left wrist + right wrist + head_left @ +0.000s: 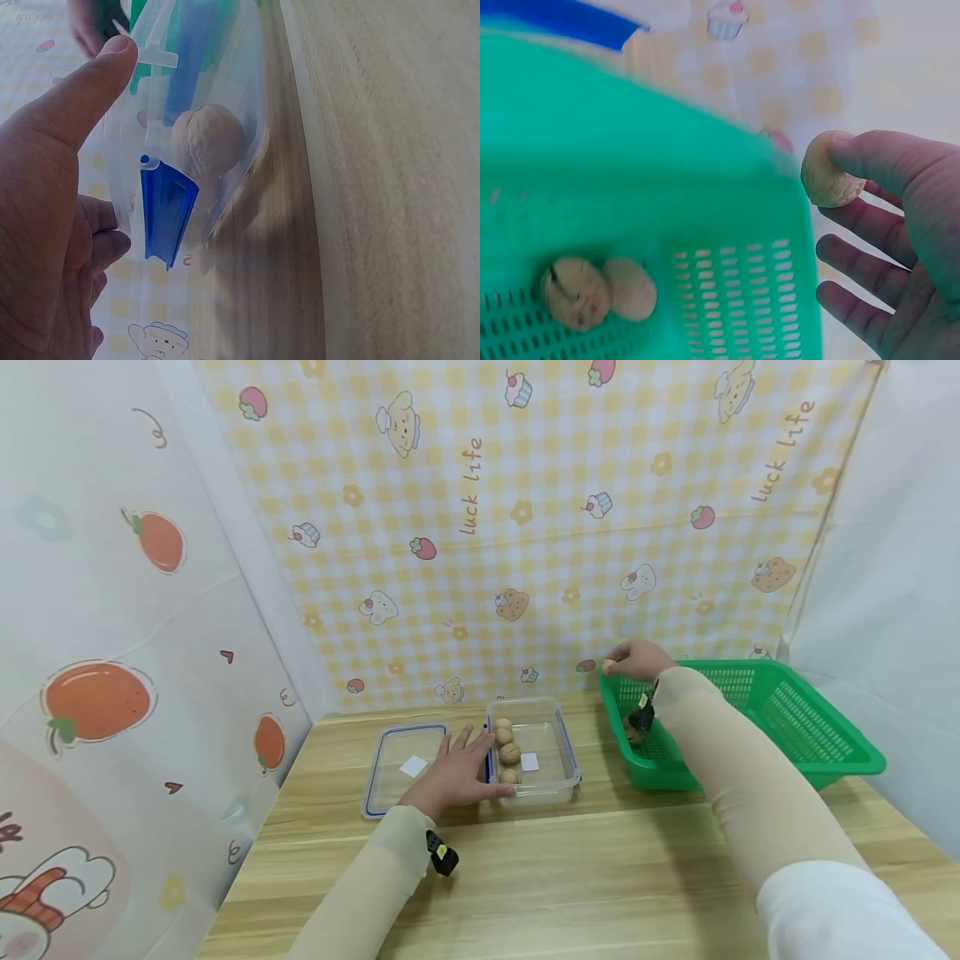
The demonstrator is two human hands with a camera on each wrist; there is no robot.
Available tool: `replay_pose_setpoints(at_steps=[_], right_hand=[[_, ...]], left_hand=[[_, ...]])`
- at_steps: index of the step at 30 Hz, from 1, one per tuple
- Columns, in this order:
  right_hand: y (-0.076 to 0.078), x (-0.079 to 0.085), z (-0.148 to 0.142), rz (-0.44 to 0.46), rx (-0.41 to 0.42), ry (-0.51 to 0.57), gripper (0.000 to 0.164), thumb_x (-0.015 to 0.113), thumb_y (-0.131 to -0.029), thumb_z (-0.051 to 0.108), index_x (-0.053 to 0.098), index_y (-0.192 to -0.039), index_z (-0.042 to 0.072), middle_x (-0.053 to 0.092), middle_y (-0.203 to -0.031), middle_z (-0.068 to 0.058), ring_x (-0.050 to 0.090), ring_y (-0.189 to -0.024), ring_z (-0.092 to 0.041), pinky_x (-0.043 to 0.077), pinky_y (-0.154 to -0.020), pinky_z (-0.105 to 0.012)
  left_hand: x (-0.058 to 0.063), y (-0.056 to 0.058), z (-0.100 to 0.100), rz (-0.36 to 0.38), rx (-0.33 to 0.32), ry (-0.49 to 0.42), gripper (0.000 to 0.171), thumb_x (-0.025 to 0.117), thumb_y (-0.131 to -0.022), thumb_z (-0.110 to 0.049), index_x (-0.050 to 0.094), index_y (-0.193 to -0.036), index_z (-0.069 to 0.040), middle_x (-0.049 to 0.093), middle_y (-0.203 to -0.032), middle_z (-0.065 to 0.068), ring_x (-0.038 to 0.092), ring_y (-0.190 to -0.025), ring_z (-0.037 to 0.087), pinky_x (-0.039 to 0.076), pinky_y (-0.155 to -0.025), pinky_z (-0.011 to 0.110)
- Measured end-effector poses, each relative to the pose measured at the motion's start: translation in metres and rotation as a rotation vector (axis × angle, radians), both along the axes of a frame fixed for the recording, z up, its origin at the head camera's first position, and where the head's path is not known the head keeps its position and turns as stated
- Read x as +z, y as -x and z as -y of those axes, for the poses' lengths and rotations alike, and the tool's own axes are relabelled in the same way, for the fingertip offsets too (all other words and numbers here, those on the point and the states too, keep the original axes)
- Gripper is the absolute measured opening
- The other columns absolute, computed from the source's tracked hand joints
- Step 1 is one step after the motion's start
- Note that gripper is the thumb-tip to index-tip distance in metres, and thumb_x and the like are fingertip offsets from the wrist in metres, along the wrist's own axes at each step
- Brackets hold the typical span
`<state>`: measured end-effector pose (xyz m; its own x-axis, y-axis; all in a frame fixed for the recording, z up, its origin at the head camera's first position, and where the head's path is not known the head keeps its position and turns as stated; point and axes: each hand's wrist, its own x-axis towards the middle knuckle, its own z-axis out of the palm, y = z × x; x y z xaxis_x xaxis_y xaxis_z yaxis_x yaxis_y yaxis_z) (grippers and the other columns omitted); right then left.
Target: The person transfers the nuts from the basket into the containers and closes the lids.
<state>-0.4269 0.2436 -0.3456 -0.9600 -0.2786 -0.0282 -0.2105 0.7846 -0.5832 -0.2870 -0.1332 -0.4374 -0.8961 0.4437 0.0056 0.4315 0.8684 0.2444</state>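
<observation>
Between thumb and fingers, my right hand (642, 660) pinches a walnut (831, 171) above the back left corner of the green basket (840, 737). Two more walnuts (579, 294) lie inside the basket in the right wrist view. My left hand (454, 773), fingers spread, rests at the left side of a clear plastic box (558, 792), its thumb by the near rim. Several walnuts (509, 754) form a row along the box's left wall. One blue latch (166, 214) hangs down beside the left thumb in the left wrist view.
The clear lid (386, 777) with a blue seal lies on the wooden table (570, 885), left of the box. Behind the table hangs a checked cloth (480, 643). A white cloth (885, 577) hangs beyond the basket on the right.
</observation>
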Motion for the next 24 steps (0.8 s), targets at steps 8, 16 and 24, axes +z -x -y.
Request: replay_pose_setpoints(at_steps=[8,16,24], right_hand=[[-0.003,0.015,0.04,-0.034,0.012,0.002,0.042,0.069,-0.096,0.029,0.068,-0.126,0.0,0.064,-0.129,-0.024,0.058,-0.119,-0.042,0.047,-0.099,-0.056],[0.012,-0.005,0.077,-0.012,0.01,0.019,0.036,0.075,-0.09,0.026,0.073,-0.117,0.002,0.072,-0.117,-0.017,0.065,-0.106,-0.033,0.052,-0.092,-0.048],[0.01,-0.026,0.113,-0.03,0.071,0.037,0.024,0.074,-0.09,0.023,0.076,-0.107,0.005,0.073,-0.106,-0.012,0.064,-0.1,-0.029,0.052,-0.089,-0.047]], left_hand=[[0.003,-0.001,0.0,0.011,0.002,0.001,0.112,0.053,-0.082,-0.084,0.022,-0.163,-0.013,0.021,-0.168,0.004,-0.002,-0.156,0.026,-0.002,-0.122,0.058],[0.002,-0.001,-0.001,0.014,0.007,0.004,0.112,0.053,-0.082,-0.084,0.021,-0.163,-0.013,0.02,-0.168,0.005,-0.001,-0.156,0.027,-0.005,-0.122,0.056],[0.002,0.0,-0.001,0.013,0.012,0.008,0.111,0.053,-0.082,-0.084,0.022,-0.163,-0.014,0.019,-0.168,0.004,-0.003,-0.156,0.025,-0.005,-0.122,0.056]])
